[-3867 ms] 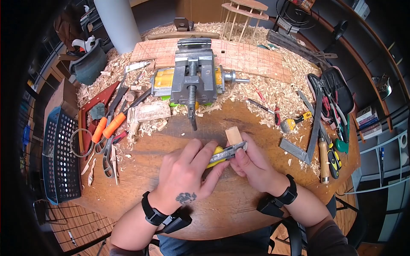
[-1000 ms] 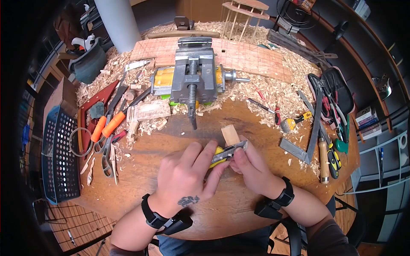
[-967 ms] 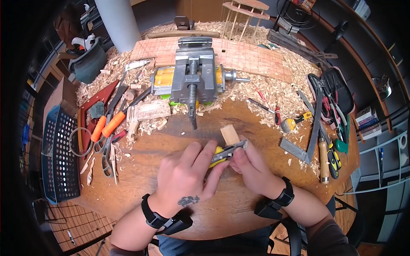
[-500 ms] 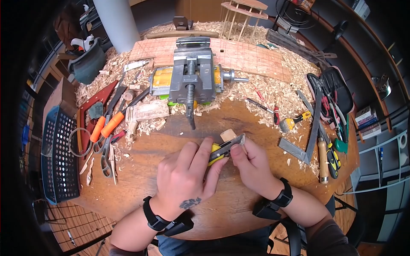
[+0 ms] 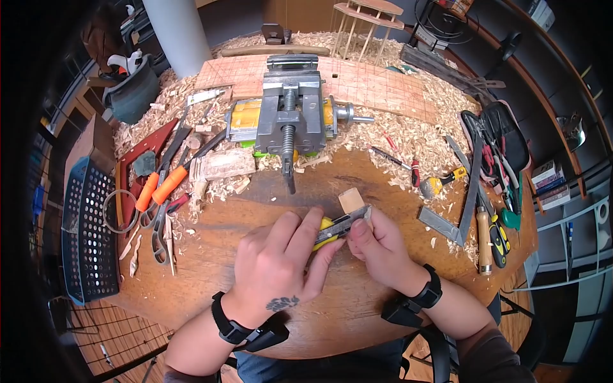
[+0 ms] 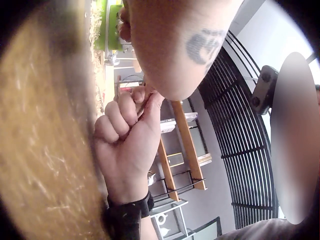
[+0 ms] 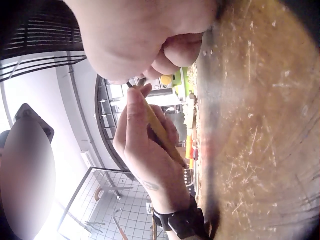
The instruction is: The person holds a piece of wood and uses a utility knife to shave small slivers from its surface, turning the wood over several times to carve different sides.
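My left hand grips a yellow utility knife, its grey metal blade pointing up to the right. A small pale wood block is pinched in my right hand, and its top end sticks out beyond the blade. The blade lies across the block close to my right thumb, which rests near the blade's tip. In the right wrist view the yellow knife runs along my left palm. Curled right fingers show in the left wrist view, where the block is mostly hidden.
Ahead stands a grey metal vise among wood shavings. On the left lie orange-handled tools, scissors and a blue perforated basket. A metal square, a wooden-handled chisel and a tool pouch lie right.
Half a second ago the blade was angled more steeply and covered more of the block. Now it lies lower, and more of the block shows above it. Both hands keep their grips.
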The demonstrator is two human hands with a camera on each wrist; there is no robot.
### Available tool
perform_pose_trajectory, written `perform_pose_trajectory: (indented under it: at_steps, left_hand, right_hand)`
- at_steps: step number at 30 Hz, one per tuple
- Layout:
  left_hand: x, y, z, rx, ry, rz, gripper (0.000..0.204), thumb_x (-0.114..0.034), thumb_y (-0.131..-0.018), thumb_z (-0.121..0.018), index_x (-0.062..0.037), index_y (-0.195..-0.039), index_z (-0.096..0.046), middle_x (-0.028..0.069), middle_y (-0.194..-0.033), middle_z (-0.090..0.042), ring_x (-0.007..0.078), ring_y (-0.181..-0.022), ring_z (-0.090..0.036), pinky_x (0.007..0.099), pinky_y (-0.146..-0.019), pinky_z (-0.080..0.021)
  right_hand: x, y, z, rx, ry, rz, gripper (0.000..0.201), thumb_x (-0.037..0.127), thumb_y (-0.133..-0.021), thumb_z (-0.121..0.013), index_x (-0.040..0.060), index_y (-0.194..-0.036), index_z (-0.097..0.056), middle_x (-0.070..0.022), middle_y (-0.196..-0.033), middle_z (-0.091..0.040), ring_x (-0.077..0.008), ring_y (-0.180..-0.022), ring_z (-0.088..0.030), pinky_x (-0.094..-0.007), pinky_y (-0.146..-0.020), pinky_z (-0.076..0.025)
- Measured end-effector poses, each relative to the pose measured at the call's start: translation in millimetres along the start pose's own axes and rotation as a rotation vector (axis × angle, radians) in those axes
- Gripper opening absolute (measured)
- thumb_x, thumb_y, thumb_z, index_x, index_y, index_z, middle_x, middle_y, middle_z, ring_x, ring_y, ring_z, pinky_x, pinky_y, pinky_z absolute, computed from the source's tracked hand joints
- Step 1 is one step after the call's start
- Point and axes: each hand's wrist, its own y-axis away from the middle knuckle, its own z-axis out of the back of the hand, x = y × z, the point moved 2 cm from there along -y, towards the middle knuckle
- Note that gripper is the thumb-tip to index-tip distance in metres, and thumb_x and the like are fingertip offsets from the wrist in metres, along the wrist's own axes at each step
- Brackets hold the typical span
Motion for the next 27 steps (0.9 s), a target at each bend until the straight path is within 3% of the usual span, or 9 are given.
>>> perform_pose_trajectory:
  at_steps: [8, 10, 14, 20, 22, 27]
  left_hand:
    - [3.7, -0.7, -2.1, 0.009, -0.008, -0.064, 0.042, -0.022, -0.083, -0.082, 0.0048, -0.114, -0.071, 0.0121, -0.081, -0.062, 0.0276, -0.058, -0.064, 0.0366, -0.052, -0.052]
    - [3.2, -0.7, -1.3, 0.002, -0.003, -0.062, 0.042, -0.021, -0.083, -0.082, 0.0048, -0.115, -0.071, 0.0121, -0.080, -0.061, 0.0277, -0.058, -0.064, 0.0368, -0.052, -0.052]
    - [0.0, 0.6, 0.7, 0.034, -0.002, 0.003, 0.041, -0.020, -0.084, -0.082, 0.0016, -0.117, -0.071, 0.0122, -0.080, -0.063, 0.0304, -0.063, -0.066, 0.0385, -0.057, -0.052]
    - [0.0, 0.0, 0.5, -0.012, -0.014, 0.007, 0.042, -0.021, -0.084, -0.082, 0.0013, -0.117, -0.071, 0.0120, -0.080, -0.063, 0.0305, -0.063, -0.066, 0.0387, -0.057, -0.052]
    - [3.1, -0.7, -0.2, -0.004, -0.008, -0.057, 0.043, -0.022, -0.083, -0.082, 0.0041, -0.116, -0.071, 0.0125, -0.083, -0.064, 0.0280, -0.058, -0.065, 0.0369, -0.052, -0.052]
    - [3.7, 0.0, -1.0, 0.023, -0.005, -0.066, 0.043, -0.022, -0.083, -0.082, 0.0041, -0.116, -0.071, 0.0121, -0.081, -0.063, 0.0283, -0.058, -0.064, 0.0371, -0.053, -0.052]
  right_hand:
    - [-0.8, 0.4, -1.2, -0.001, -0.156, -0.044, 0.035, 0.037, -0.112, -0.051, 0.0040, -0.123, -0.056, 0.0054, -0.089, -0.052, -0.0015, -0.079, -0.045, -0.0205, -0.068, -0.039]
    - [1.3, 0.1, -2.1, -0.040, -0.013, -0.010, 0.034, 0.036, -0.112, -0.051, 0.0040, -0.122, -0.056, 0.0050, -0.090, -0.053, -0.0011, -0.079, -0.045, -0.0200, -0.067, -0.038]
    - [1.3, 0.3, -0.6, -0.025, -0.012, 0.020, 0.034, 0.035, -0.112, -0.052, 0.0034, -0.124, -0.057, 0.0049, -0.091, -0.054, -0.0013, -0.080, -0.046, -0.0205, -0.068, -0.039]
    - [-0.4, 1.2, 4.5, -0.005, 0.055, -0.072, 0.040, 0.037, -0.112, -0.053, 0.0022, -0.130, -0.056, 0.0053, -0.090, -0.054, -0.0025, -0.080, -0.047, -0.0218, -0.069, -0.041]
    - [-1.6, 0.4, 0.5, -0.021, -0.020, 0.000, 0.042, 0.038, -0.111, -0.053, 0.0020, -0.132, -0.056, 0.0053, -0.091, -0.055, -0.0025, -0.080, -0.047, -0.0215, -0.069, -0.041]
    - [1.8, 1.1, -3.8, -0.044, -0.113, -0.022, 0.044, 0.039, -0.111, -0.054, 0.0015, -0.135, -0.055, 0.0051, -0.093, -0.056, -0.0027, -0.082, -0.048, -0.0214, -0.072, -0.042]
